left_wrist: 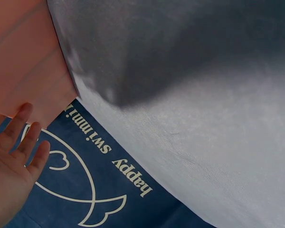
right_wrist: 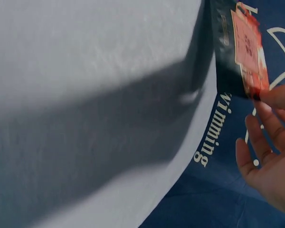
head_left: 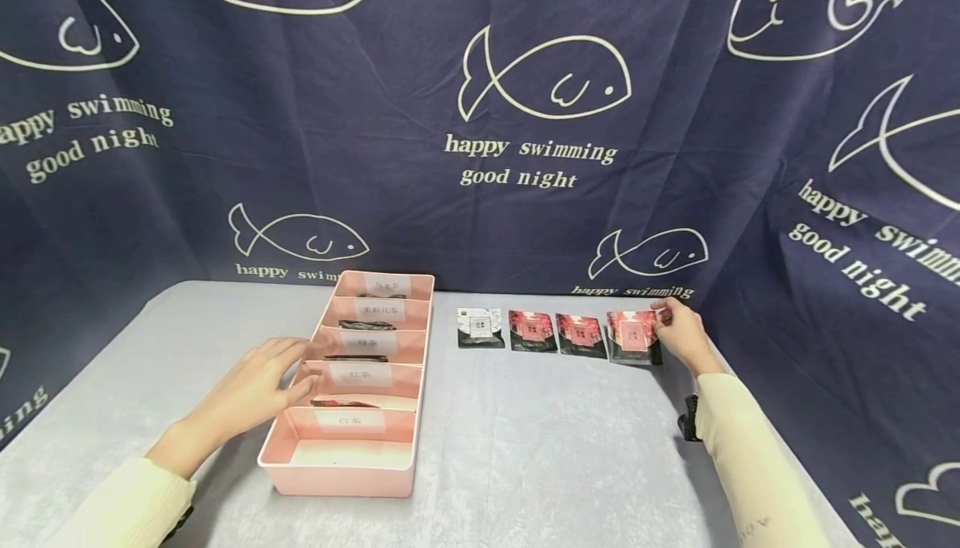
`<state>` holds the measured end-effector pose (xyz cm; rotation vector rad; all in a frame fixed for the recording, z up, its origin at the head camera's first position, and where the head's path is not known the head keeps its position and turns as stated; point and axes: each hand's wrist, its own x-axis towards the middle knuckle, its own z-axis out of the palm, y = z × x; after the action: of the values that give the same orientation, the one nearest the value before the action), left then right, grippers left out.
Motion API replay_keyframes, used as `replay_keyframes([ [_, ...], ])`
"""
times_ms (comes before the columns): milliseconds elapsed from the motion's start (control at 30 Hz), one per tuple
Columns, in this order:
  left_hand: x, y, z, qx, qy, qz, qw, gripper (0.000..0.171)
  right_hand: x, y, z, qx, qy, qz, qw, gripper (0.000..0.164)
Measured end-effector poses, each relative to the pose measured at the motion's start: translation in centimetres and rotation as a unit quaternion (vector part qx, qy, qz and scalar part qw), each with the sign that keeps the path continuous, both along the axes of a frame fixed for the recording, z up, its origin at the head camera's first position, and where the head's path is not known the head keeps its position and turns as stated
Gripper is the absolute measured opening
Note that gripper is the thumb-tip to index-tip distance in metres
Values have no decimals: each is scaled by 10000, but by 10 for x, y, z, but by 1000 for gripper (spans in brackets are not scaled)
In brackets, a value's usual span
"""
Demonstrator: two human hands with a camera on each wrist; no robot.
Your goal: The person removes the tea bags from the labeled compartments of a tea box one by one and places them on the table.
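My right hand [head_left: 684, 333] pinches the upper right corner of the rightmost red-and-black tea packet [head_left: 634, 336] between thumb and finger. In the right wrist view that packet [right_wrist: 247, 47] stands tilted up from the tablecloth, its pink label showing. Two similar red-and-black tea packets [head_left: 532, 331] and a white-and-black tea packet [head_left: 480, 327] lie in a row to its left. My left hand [head_left: 251, 386] is at the left side of a pink divided box [head_left: 341, 481], fingers spread and loosely bent at its rim, holding nothing.
The box has several labelled compartments in a line; dark packets stand in the farther ones, and a red-and-black packet [head_left: 345, 403] lies in the second from the front. The front one shows a bare floor. A dark blue fish-patterned curtain [head_left: 540, 223] borders the grey tablecloth [head_left: 555, 448].
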<state>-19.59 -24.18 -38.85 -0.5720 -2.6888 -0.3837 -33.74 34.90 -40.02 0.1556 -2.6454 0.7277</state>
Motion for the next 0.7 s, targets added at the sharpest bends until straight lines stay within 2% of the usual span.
replay_keyframes([
  [433,1,-2,1,-54,-166,72,9998,45,-7,-8,-8,177,-995,-416,9940,41],
  [700,0,-2,0,-64,-122,50,9999,44,-6,-9,-9,163,-1058,-334,9937,38],
])
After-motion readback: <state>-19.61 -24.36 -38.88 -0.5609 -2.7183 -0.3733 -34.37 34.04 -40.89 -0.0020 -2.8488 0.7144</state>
